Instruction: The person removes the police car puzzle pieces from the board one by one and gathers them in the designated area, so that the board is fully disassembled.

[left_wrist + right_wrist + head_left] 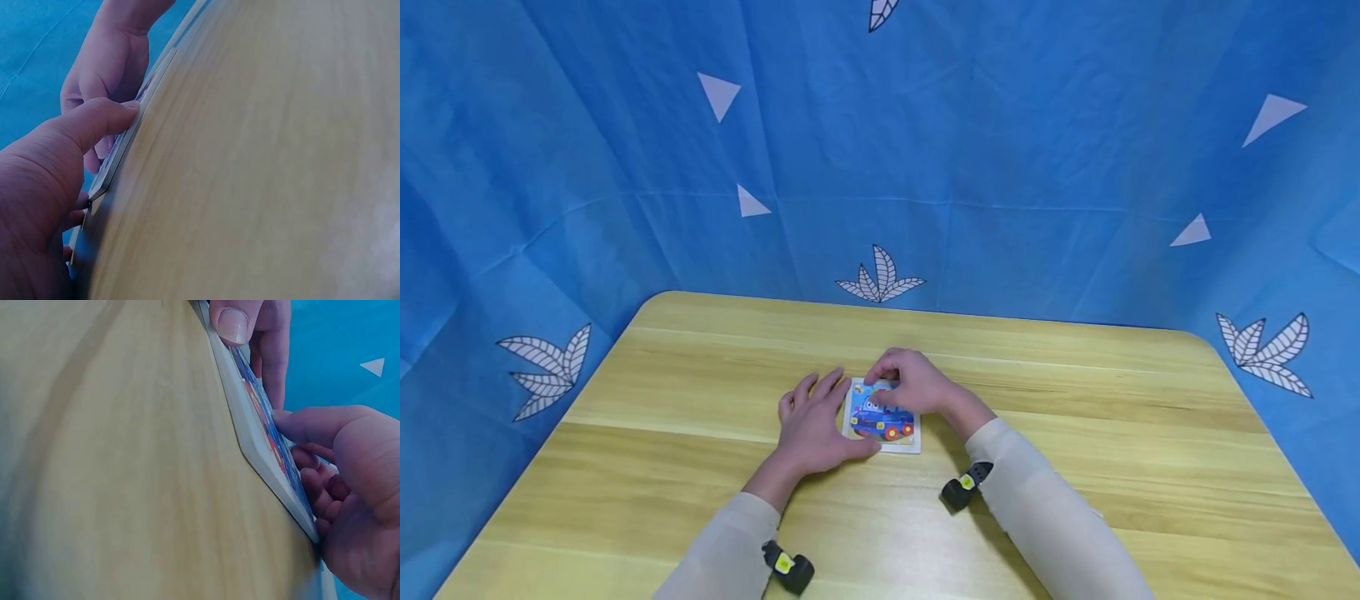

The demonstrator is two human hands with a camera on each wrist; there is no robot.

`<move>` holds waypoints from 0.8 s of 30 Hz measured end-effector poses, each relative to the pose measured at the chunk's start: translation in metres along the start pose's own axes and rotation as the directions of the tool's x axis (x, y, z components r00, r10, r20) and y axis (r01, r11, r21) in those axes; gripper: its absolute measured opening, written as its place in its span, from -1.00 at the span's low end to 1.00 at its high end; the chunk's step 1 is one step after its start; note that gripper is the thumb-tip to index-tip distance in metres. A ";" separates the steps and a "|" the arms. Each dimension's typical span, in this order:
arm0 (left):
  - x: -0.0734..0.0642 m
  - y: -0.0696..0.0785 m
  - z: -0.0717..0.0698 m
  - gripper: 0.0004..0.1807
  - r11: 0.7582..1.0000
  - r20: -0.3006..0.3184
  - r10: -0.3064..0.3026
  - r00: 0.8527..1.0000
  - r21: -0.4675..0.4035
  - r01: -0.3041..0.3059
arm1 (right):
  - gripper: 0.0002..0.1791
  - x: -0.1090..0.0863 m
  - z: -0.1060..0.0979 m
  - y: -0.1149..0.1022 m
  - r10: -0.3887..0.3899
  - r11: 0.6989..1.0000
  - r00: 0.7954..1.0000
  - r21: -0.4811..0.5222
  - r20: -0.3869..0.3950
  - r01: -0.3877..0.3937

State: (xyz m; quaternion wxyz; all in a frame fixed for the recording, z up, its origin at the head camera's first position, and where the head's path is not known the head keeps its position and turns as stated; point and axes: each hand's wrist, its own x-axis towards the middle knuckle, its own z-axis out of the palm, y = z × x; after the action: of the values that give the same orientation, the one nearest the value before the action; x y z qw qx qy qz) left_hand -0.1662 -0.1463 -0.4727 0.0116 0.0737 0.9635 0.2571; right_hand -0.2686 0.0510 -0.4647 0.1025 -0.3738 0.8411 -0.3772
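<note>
A small square board (pixel 902 448) with a white rim lies flat on the table and bears a picture of a blue cartoon car (pixel 891 421). It looks like a child's picture puzzle. My left hand (pixel 816 429) spreads round its left side, thumb on the near rim and forefinger by the far left corner. Over the upper part of the picture, my right hand (pixel 917 385) bends its fingers and touches the surface with thumb and fingertips. In the right wrist view the right thumb (pixel 303 425) rests on the picture; whether a piece is between the fingers is hidden.
The pale wood table (pixel 1075 467) has rounded far corners. A blue curtain (pixel 1000 167) with white triangles and leaf prints hangs behind and at both sides. Black wrist cameras sit on the left strap (pixel 793 571) and the right strap (pixel 958 492).
</note>
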 end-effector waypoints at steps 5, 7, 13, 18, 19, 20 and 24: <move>0.001 0.001 0.000 0.18 1.000 -0.001 0.001 1.000 0.002 -0.001 | -0.84 0.000 -0.001 -0.002 -0.017 0.997 1.000 -0.074 0.017 0.018; 0.001 0.001 0.000 0.18 1.000 -0.002 0.001 1.000 0.000 -0.001 | -0.84 -0.001 -0.001 -0.003 -0.027 0.995 0.999 -0.100 0.021 0.029; 0.000 0.001 0.000 0.17 1.000 -0.005 0.006 1.000 0.001 -0.006 | -0.85 -0.002 -0.001 -0.005 -0.039 0.991 0.999 -0.126 0.019 0.041; 0.001 0.001 0.000 0.17 1.000 -0.009 0.007 1.000 -0.001 -0.007 | -0.85 -0.004 -0.002 -0.008 -0.043 0.990 0.999 -0.134 0.019 0.045; 0.001 0.001 0.000 0.17 1.000 -0.009 0.007 1.000 -0.001 -0.007 | -0.85 -0.004 -0.002 -0.008 -0.047 0.989 0.999 -0.136 0.018 0.049; 0.000 0.001 0.000 0.18 1.000 -0.008 0.006 1.000 0.000 -0.006 | -0.85 -0.004 -0.002 -0.008 -0.051 0.989 0.999 -0.138 0.018 0.053; 0.001 -0.001 0.001 0.18 1.000 -0.011 0.008 1.000 0.002 -0.008 | -0.85 -0.005 -0.002 -0.007 -0.069 0.988 0.998 -0.139 0.015 0.070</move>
State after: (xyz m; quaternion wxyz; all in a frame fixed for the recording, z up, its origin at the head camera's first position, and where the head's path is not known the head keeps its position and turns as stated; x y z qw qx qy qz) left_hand -0.1668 -0.1459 -0.4742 0.0052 0.0761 0.9635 0.2565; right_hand -0.2617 0.0525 -0.4592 0.0674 -0.4110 0.8514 -0.3189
